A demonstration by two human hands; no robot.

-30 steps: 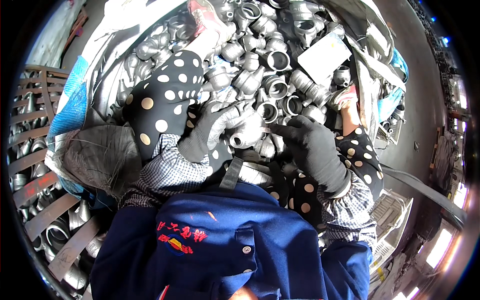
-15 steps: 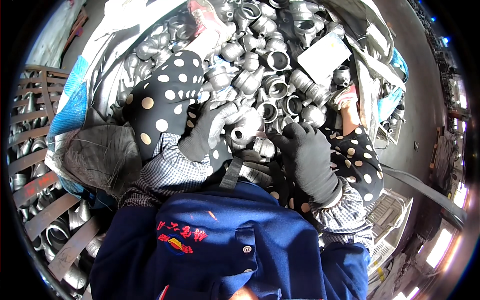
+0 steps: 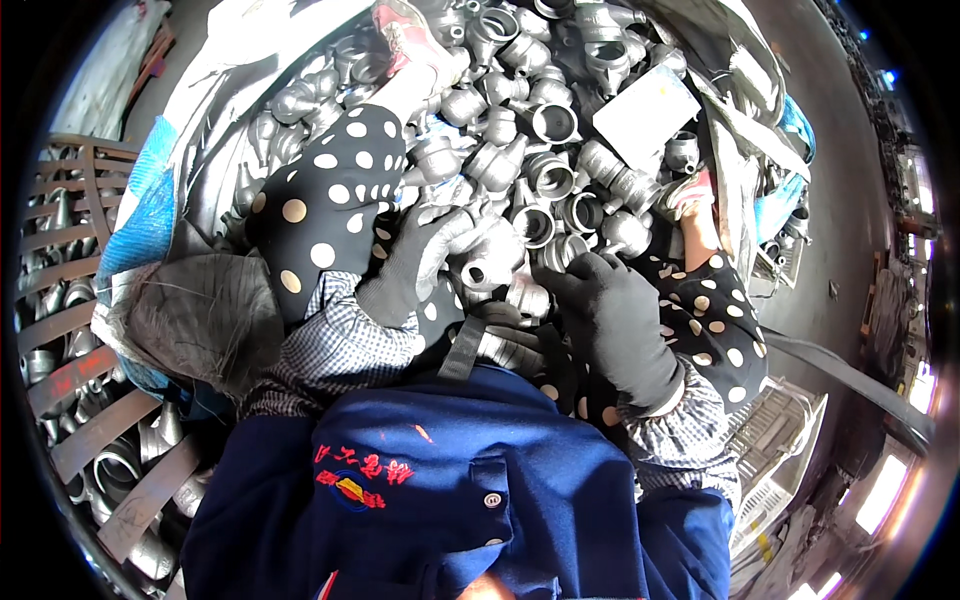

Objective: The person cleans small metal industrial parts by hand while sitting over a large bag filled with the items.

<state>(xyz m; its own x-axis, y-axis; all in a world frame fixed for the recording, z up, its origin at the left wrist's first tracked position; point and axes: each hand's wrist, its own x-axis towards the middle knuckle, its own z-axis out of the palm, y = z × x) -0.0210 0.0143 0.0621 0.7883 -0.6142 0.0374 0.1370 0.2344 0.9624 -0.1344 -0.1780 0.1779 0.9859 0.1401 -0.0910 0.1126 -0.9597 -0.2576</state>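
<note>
My left hand [image 3: 418,258], in a grey glove, is closed around a silver-grey hollow metal casting [image 3: 493,254]. The casting's small round opening points toward me, just above my lap. To its right, my right hand [image 3: 612,318] wears a dark glove and has its fingers curled in, knuckles up. Whatever those fingers grip is hidden beneath them. Below the held part, a second metal casting [image 3: 527,297] sits close to my right fingertips. A heap of similar castings [image 3: 552,122] lies between and beyond my legs.
A large woven sack [image 3: 735,95] surrounds the heap and my legs. On the heap's right side rests a white card [image 3: 647,116]. A metal-strip crate [image 3: 85,370] with more castings stands at the left. Pale plastic crates [image 3: 775,440] are at the right, beside a grey strap [image 3: 850,372].
The held casting has tilted slightly, and its opening sits a little lower. My right hand has shifted slightly downward. My left hand keeps its hold.
</note>
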